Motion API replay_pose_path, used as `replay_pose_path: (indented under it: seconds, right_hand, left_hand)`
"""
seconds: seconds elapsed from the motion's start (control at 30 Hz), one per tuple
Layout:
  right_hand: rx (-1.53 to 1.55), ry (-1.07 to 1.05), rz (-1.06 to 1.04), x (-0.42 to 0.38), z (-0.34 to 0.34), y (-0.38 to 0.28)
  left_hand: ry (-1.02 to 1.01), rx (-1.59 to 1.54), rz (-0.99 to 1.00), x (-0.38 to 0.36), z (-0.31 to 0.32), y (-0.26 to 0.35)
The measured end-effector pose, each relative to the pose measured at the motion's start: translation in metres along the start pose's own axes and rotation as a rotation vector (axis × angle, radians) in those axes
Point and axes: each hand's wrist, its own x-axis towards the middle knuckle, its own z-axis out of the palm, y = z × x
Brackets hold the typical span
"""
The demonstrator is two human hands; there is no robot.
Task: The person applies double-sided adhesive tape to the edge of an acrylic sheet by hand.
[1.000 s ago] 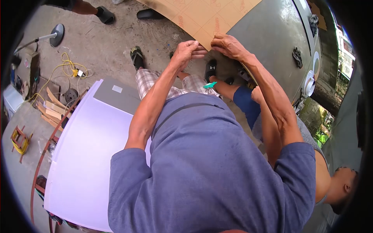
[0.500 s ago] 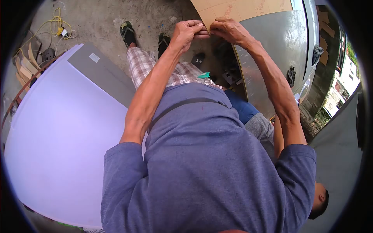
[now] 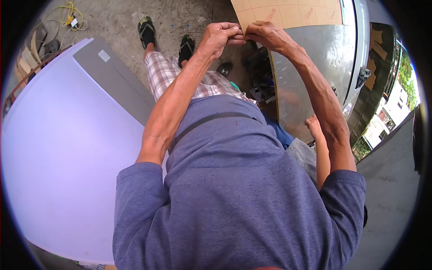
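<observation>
Yellow cord [image 3: 69, 20], lying on concrete floor [image 3: 112, 27]. Pale panel [image 3: 67, 157], left; grey panel [image 3: 114, 76] alongside, bearing white label [image 3: 104, 56]. Dark crumpled cloth [image 3: 363, 78], at right edge of metal-topped desk [image 3: 319, 54].

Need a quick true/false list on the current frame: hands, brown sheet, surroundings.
1. The left hand and right hand are close together at an edge of the brown sheet. True.
2. The brown sheet is blank. False: it carries red print and lines.
3. Both hands are gloved. False: both are bare.
4. A yellow cord lies on the floor. True.
5. The large pale panel is on the person's right. False: it is on the left.
6. The shorts are plaid. True.
</observation>
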Motion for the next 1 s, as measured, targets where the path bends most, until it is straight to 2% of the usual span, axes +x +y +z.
replay_pose_path:
  seconds: [0.67,0.87,1.0]
  right_hand:
    - [-0.038,-0.084,-0.006,0.009,-0.007,-0.011]
    - [-0.078,0.008,-0.104,0.004,0.004,-0.002]
    - [-0.064,0.047,-0.042,0.0,0.004,-0.011]
  left_hand:
    - [0.007,-0.031,0.012,-0.005,-0.001,-0.001]
    - [0.025,-0.026,0.003,-0.005,-0.001,-0.001]
    - [0.018,-0.035,0.001,-0.005,0.0,0.001]
